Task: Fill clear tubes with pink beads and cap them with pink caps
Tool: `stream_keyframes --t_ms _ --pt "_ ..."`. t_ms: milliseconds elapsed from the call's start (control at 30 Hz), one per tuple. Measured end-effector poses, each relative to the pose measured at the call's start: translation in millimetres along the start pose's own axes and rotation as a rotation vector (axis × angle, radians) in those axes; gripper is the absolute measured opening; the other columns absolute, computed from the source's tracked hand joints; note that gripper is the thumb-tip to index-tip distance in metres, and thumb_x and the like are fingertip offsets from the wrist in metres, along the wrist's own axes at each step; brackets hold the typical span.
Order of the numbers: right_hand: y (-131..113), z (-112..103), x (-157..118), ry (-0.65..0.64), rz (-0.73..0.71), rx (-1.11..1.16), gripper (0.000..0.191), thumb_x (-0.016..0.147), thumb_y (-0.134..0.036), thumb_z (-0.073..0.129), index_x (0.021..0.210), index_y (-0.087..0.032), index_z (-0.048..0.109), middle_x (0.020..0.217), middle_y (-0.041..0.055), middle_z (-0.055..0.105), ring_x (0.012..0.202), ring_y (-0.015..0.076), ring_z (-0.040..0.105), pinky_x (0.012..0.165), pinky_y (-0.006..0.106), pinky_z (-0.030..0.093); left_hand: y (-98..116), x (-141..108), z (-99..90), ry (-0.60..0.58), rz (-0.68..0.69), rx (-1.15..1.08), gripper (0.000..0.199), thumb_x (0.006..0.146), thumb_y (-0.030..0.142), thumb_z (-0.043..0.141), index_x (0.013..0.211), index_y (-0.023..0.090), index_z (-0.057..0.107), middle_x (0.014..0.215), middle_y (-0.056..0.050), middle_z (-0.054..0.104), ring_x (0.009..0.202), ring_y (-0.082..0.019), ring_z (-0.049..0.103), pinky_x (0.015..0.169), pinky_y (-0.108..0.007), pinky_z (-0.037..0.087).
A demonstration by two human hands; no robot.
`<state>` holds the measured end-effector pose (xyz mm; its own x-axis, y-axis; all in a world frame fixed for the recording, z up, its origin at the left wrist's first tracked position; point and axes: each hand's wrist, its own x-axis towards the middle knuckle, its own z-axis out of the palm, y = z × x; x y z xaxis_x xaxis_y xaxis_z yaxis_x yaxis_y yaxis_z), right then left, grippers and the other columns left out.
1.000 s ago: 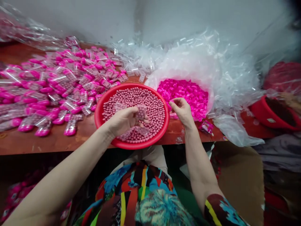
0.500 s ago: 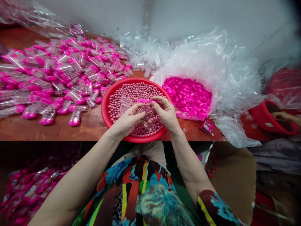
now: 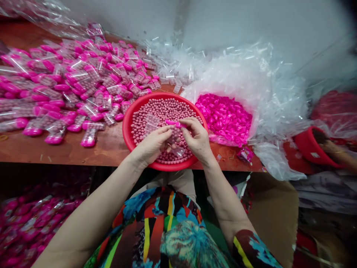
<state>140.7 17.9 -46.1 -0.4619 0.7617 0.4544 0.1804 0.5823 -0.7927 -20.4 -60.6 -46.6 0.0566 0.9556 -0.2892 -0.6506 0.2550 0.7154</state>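
Over a red basin [image 3: 128,143] of small pink balls [image 3: 164,108], my left hand [image 3: 154,143] is closed on a clear container [image 3: 175,134] that has pink balls in it. My right hand [image 3: 196,137] pinches a bright pink cap [image 3: 173,123] at the container's upper end. The cap looks tilted; whether it is seated cannot be made out. Other clear containers [image 3: 152,120] lie on the balls beside my left hand. Part of the held container is hidden by my fingers.
Filled, pink-capped containers [image 3: 80,78] are heaped at the left. Pink caps [image 3: 225,119] fill a plastic bag right of the basin, with empty clear containers [image 3: 178,67] behind. At the far right, another person's hand [image 3: 334,149] reaches into a red tub [image 3: 312,149].
The pink cap has tilted and sits slightly lower above the container. My hands stay close together. The other person's hand has moved further into the tub, and the view has shifted slightly.
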Motion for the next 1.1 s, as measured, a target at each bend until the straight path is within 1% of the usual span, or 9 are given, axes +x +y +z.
stream_keyframes --t_ms 67,133,267,367,467,667,900,1000,1100 --pt "-4 -2 0 -0.035 -0.02 0.037 0.019 0.098 -0.028 0.06 0.111 -0.025 0.074 0.117 0.0081 0.072 0.118 0.024 0.065 0.11 0.045 0.052 -1 0 -1.2 0.011 0.016 0.007 0.022 0.09 0.026 0.075 0.11 0.016 0.072 0.088 -0.006 0.071 0.064 -0.013 0.063 0.051 -0.021 0.044" --pt "-7 -2 -2 -0.018 0.009 0.082 0.018 0.099 -0.03 0.061 0.108 -0.026 0.076 0.115 0.007 0.073 0.116 0.0231 0.067 0.11 0.044 0.053 -2 0 -2.0 0.0 0.021 0.016 0.023 0.089 0.029 0.077 0.108 0.016 0.072 0.087 -0.006 0.071 0.065 -0.014 0.065 0.051 -0.02 0.044" --pt "-9 8 -5 0.131 0.171 0.159 0.017 0.096 -0.035 0.066 0.105 -0.024 0.076 0.109 0.0056 0.075 0.107 0.0216 0.069 0.104 0.042 0.057 -3 1 -2.5 -0.047 0.039 0.007 0.027 0.087 0.03 0.08 0.109 0.016 0.071 0.086 -0.005 0.07 0.069 -0.016 0.067 0.053 -0.022 0.049" --pt "-10 17 -6 0.208 0.173 0.166 0.015 0.094 -0.034 0.07 0.103 -0.023 0.076 0.111 0.0066 0.074 0.11 0.0212 0.068 0.104 0.04 0.057 -5 1 -2.5 -0.062 0.057 -0.005 0.029 0.087 0.03 0.082 0.108 0.014 0.071 0.087 -0.005 0.069 0.068 -0.015 0.066 0.052 -0.021 0.047" --pt "-11 20 -6 0.197 0.11 0.135 0.011 0.094 -0.03 0.071 0.098 -0.023 0.077 0.108 0.0064 0.074 0.109 0.0207 0.068 0.104 0.039 0.056 -5 1 -1.7 -0.039 0.059 -0.033 0.026 0.086 0.029 0.083 0.103 0.013 0.072 0.088 -0.005 0.069 0.067 -0.012 0.064 0.054 -0.02 0.046" --pt "-12 15 -8 0.174 0.097 0.184 0.009 0.093 -0.025 0.071 0.097 -0.022 0.078 0.103 0.0048 0.075 0.104 0.0187 0.07 0.097 0.036 0.058 -4 1 -0.1 0.025 0.017 -0.095 0.023 0.084 0.025 0.085 0.101 0.013 0.075 0.091 -0.005 0.071 0.072 -0.01 0.065 0.063 -0.019 0.052" --pt "-12 9 -7 0.088 0.124 0.115 0.014 0.093 -0.029 0.07 0.1 -0.023 0.081 0.105 0.005 0.075 0.105 0.0196 0.07 0.098 0.038 0.059 -6 0 0.3 0.059 0.032 -0.071 0.025 0.083 0.028 0.086 0.102 0.014 0.076 0.086 -0.004 0.07 0.073 -0.011 0.064 0.062 -0.017 0.05" --pt "-10 11 -7 0.127 0.131 0.12 0.014 0.094 -0.028 0.069 0.1 -0.023 0.081 0.104 0.0051 0.075 0.103 0.0193 0.07 0.097 0.037 0.06 -6 0 1.6 0.064 0.042 -0.049 0.028 0.083 0.031 0.087 0.103 0.014 0.076 0.085 -0.003 0.068 0.069 -0.009 0.062 0.059 -0.016 0.048" --pt "-8 14 -9 0.146 0.078 0.098 0.015 0.096 -0.025 0.067 0.1 -0.022 0.08 0.104 0.0061 0.075 0.104 0.0195 0.07 0.097 0.038 0.06 -6 0 2.2 0.066 0.049 -0.025 0.031 0.082 0.033 0.087 0.103 0.014 0.075 0.085 -0.003 0.067 0.066 -0.008 0.058 0.058 -0.015 0.047"
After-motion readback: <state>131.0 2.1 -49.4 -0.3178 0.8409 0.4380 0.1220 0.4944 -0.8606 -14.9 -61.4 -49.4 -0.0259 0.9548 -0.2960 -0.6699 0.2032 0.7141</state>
